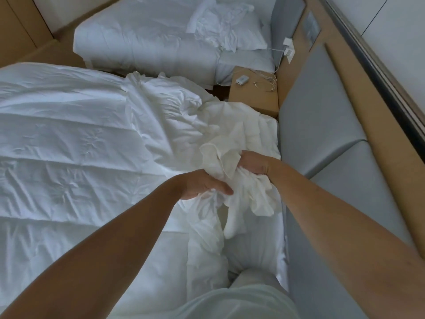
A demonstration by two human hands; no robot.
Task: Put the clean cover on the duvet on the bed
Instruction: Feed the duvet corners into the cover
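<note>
Left hand (202, 184) gripping bunched white cover (241, 180), right hand (254, 163) apparently clutching it too, fingers hidden, duvet (69, 146) lying across the bed

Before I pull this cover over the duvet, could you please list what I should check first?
1. Left hand grips the cover: ok.
2. Right hand grips the cover: ok.
3. Duvet lies spread out: ok.
4. Cover free of tangles: not ok, it is bunched in a heap.
5. Cover's opening faces the duvet: cannot tell, folds hide it.
6. Cables on the bedside table clear of the fabric: ok.
</note>
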